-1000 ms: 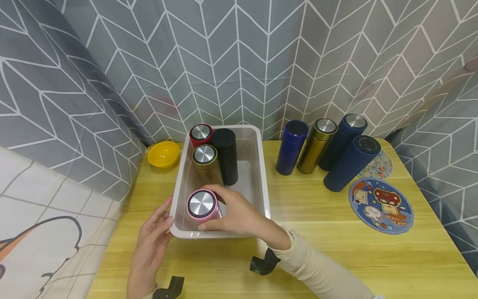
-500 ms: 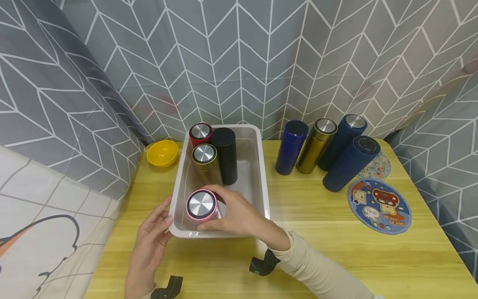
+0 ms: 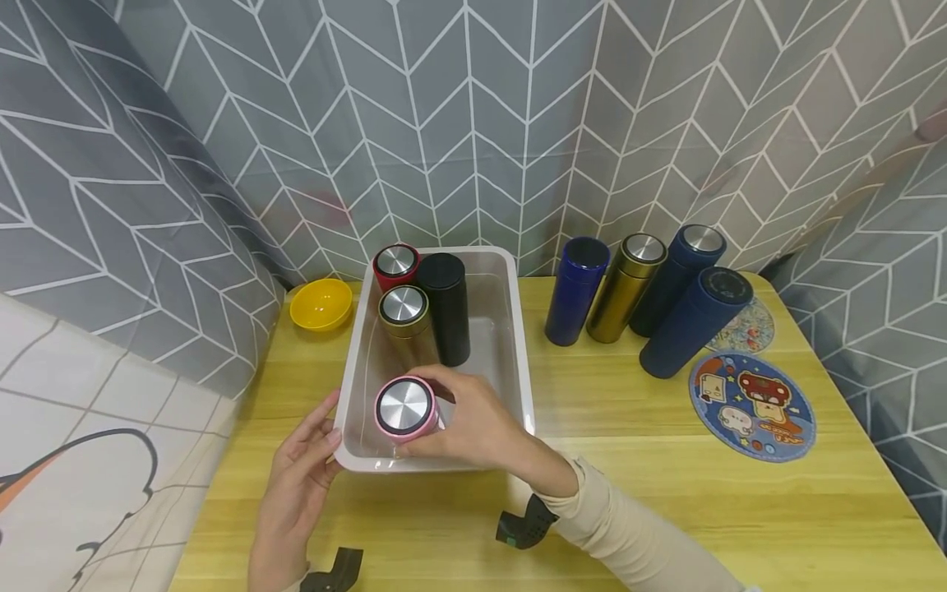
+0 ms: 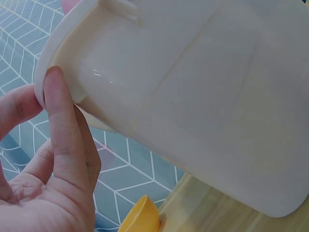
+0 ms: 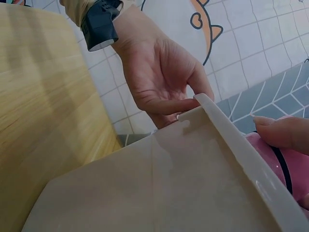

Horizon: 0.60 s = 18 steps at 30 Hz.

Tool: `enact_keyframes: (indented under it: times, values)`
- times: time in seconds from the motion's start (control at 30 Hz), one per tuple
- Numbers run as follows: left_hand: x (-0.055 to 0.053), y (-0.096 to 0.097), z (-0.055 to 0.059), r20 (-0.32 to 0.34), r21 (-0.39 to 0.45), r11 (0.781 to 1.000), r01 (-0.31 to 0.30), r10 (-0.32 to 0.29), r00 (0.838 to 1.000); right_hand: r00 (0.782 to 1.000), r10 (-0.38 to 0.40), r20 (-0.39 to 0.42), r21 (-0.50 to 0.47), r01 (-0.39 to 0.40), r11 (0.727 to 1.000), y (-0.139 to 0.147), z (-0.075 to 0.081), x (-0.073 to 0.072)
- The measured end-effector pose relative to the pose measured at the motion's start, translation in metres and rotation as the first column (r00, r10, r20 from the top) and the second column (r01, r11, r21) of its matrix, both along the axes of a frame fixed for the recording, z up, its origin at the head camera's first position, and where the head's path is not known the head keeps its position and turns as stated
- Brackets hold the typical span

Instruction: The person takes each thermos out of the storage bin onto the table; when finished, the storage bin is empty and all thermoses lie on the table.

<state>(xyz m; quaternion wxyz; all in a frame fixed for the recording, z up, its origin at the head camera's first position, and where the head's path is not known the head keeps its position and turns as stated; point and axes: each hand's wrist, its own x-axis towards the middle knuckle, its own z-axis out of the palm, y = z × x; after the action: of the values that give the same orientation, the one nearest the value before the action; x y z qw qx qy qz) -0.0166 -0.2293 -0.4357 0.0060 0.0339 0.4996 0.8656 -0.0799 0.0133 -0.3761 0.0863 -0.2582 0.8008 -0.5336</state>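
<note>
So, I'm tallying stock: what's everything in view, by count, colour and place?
table: 1, light wood, below
bin: 1, pale grey, on table's left half
red bottle: 1, red, bin's far left
black bottle: 1, black, beside red
gold bottles: 2, gold, one in bin, one outside
pink bottle: 1, pink, bin's near end
blue bottle: 1, blue, right of bin
navy bottles: 2, navy, farther right
bowl: 1, yellow, left of bin
mats: 2, blue and multicoloured, table's right
curtain: count unclear, grey-and-white, behind and beside
tile-patterned surface: 1, white, left
left grip: 1, bare hand, pinching bin's near-left corner
right grip: 1, bare hand, on pink bottle
sleeves: 2, beige, forearms
wrist devices: 2, black, wrists
</note>
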Motion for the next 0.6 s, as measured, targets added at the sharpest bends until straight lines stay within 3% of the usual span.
enact_keyframes:
  times: [0.37, 0.6]
  values:
    - [-0.001, 0.0, -0.001, 0.012, -0.01, 1.0, -0.019, 0.019, 1.0, 0.995, -0.078, 0.063, -0.088, 0.083, 0.993, 0.006, 0.005, 0.004]
    - [-0.002, 0.0, -0.002, -0.015, 0.021, 1.0, -0.008, 0.009, 1.0, 0.996, -0.091, 0.002, -0.18, 0.09, 0.98, 0.014, 0.015, 0.007]
